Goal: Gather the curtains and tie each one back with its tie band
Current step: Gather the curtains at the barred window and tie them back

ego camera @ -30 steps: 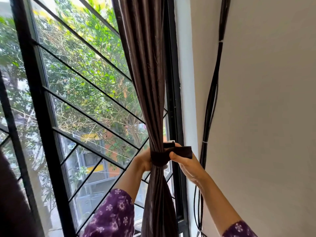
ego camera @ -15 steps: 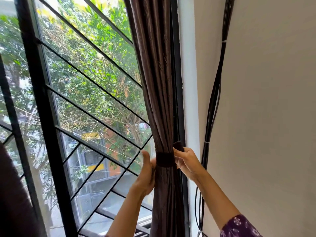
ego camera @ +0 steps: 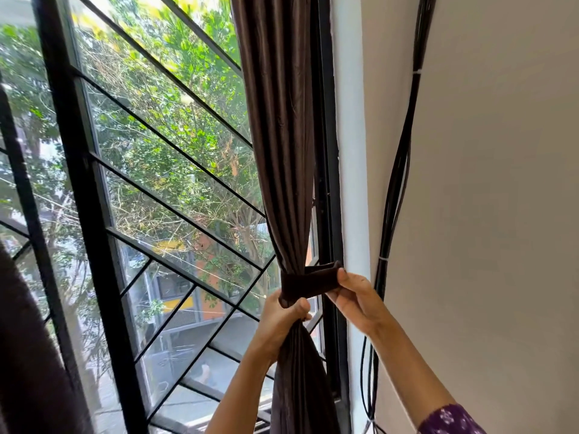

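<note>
Gripping the gathered brown curtain (ego camera: 279,151) just under the tie band (ego camera: 305,285): left hand (ego camera: 280,321), fingers curled round the bunch. Right hand (ego camera: 357,300) pinches the band's free end, held out rightward before the window frame (ego camera: 329,183). Band circles the curtain. Black cables (ego camera: 394,183) hang on the wall (ego camera: 501,214), further right.

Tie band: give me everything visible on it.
The tie band is a flat, dark brown strip, matte and soft-looking like fabric, darker than the shinier brown curtain. It wraps the gathered curtain at its narrowest point. Its ends run out to the right as two layers, pinched at the tip by the right hand in front of the black window frame. The left hand grips the curtain just below, thumb against the band's lower edge. Any fastener is hidden.
</note>
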Tool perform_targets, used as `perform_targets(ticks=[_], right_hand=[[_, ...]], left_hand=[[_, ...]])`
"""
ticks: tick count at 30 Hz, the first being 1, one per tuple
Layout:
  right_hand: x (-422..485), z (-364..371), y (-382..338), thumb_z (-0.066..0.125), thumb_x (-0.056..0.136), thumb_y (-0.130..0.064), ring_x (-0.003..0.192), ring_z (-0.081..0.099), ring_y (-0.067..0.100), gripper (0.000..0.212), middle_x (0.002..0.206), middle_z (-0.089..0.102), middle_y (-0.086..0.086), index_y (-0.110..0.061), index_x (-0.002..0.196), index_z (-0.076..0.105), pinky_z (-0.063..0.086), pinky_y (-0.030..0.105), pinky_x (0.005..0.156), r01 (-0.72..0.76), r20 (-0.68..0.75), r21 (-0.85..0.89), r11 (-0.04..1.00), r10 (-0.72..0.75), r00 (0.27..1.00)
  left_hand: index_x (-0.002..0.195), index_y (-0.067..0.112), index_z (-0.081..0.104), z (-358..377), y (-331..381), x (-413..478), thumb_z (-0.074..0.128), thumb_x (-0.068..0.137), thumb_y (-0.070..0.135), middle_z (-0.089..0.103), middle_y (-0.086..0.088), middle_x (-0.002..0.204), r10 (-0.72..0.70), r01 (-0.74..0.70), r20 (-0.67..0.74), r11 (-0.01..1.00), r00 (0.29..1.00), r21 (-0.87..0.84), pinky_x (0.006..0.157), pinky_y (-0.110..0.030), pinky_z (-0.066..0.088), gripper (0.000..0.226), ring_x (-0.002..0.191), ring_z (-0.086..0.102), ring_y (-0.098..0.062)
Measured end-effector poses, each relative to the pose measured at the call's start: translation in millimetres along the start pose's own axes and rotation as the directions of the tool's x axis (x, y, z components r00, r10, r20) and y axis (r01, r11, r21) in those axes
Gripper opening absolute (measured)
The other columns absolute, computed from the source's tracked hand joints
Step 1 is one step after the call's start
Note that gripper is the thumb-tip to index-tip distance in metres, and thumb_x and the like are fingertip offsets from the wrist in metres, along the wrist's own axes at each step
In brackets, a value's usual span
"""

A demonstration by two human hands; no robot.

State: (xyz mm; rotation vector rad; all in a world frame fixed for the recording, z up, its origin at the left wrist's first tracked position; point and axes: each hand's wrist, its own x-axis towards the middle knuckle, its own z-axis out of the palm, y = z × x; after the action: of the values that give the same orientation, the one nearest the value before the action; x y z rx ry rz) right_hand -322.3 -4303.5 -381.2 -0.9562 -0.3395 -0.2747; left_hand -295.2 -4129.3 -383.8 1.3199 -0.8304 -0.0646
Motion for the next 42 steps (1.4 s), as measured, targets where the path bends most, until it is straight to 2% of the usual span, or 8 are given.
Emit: perform_targets(ticks=[7,15,19,25,30,35,39,42], right_hand=[[-38,21,-25,0.091,0.051,-0.036,0.094,0.067,0.026,0.055,0.091,0.07,0.019,0.003,0.085,0.072,0.055,0.028,0.083,0.133,0.037,-0.083,0.988,-0.131,0.991],[-48,19,-25,0.087,0.058,-0.043,0.091,0.067,0.023,0.05,0.086,0.071,0.015,-0.002,0.083,0.074,0.053,0.026,0.083,0.198,-0.01,-0.201,0.959,-0.204,0.979],[-55,16,-21,0.083,0.061,-0.047,0.1,0.066,0.027,0.049,0.093,0.071,0.016,-0.005,0.085,0.075,0.051,0.028,0.089,0.198,-0.034,-0.252,0.947,-0.213,0.976],[-62,21,-20,0.08,0.062,-0.052,0.105,0.065,0.025,0.062,0.104,0.07,0.018,-0.001,0.097,0.071,0.05,0.028,0.094,0.211,-0.1,-0.415,0.885,-0.275,0.956],[-56,40,-43,0.068,0.08,-0.021,0.088,0.067,0.016,0.015,0.09,0.07,0.009,-0.01,0.09,0.071,0.053,0.022,0.079,0.29,-0.101,-0.569,0.769,-0.416,0.904],[-37,43,-37,0.062,0.088,-0.011,0.076,0.067,0.018,0.017,0.082,0.071,0.009,0.0,0.1,0.068,0.057,0.032,0.076,-0.042,-0.35,-0.48,0.876,-0.147,0.925],[-37,43,-30,0.061,0.088,-0.005,0.071,0.069,0.017,0.015,0.083,0.07,0.014,0.006,0.096,0.066,0.058,0.025,0.062,-0.317,-0.343,-0.314,0.895,0.204,0.917],[-35,47,-25,0.061,0.087,-0.003,0.067,0.067,0.015,0.02,0.082,0.068,0.014,0.009,0.103,0.063,0.054,0.021,0.056,-0.344,-0.334,-0.32,0.883,0.235,0.913]], left_hand=[[0.088,0.006,0.07,15,8,2,0.079,0.059,0.008,0.073,0.003,0.078,0.061,-0.061,-0.013,0.996,0.998,0.06,0.069,-0.013,0.048,0.03,0.078,0.068,-0.008],[0.076,0.01,0.067,28,4,3,0.074,0.069,0.008,0.064,0.009,0.06,0.092,-0.086,-0.155,0.995,0.984,0.048,0.06,-0.014,0.044,0.01,0.06,0.058,-0.002],[0.072,0.009,0.066,27,-1,2,0.07,0.053,0.03,0.058,0.002,0.058,-0.027,0.015,-0.145,0.997,0.989,-0.079,0.06,-0.023,0.046,0.027,0.058,0.055,-0.008],[0.064,0.017,0.066,25,0,5,0.074,0.05,0.028,0.053,-0.001,0.053,-0.131,0.108,-0.115,0.977,0.985,-0.185,0.052,-0.023,0.043,0.019,0.05,0.049,-0.012],[0.07,0.008,0.06,19,-3,10,0.071,0.052,0.025,0.049,-0.003,0.053,-0.117,0.1,-0.097,0.98,0.988,-0.171,0.06,-0.029,0.04,0.027,0.053,0.045,-0.016],[0.072,0.004,0.059,18,-1,7,0.073,0.055,0.026,0.05,-0.005,0.054,-0.141,0.133,-0.041,0.979,0.989,-0.157,0.06,-0.029,0.04,0.031,0.053,0.047,-0.016],[0.084,-0.001,0.064,15,1,4,0.072,0.058,0.015,0.056,-0.006,0.061,-0.157,0.154,-0.003,0.973,0.988,-0.169,0.055,-0.023,0.044,0.032,0.056,0.049,-0.015],[0.091,0.003,0.067,14,3,2,0.068,0.068,0.011,0.062,-0.007,0.07,-0.14,0.141,0.019,0.978,0.99,-0.151,0.057,-0.02,0.047,0.024,0.061,0.054,-0.014]])
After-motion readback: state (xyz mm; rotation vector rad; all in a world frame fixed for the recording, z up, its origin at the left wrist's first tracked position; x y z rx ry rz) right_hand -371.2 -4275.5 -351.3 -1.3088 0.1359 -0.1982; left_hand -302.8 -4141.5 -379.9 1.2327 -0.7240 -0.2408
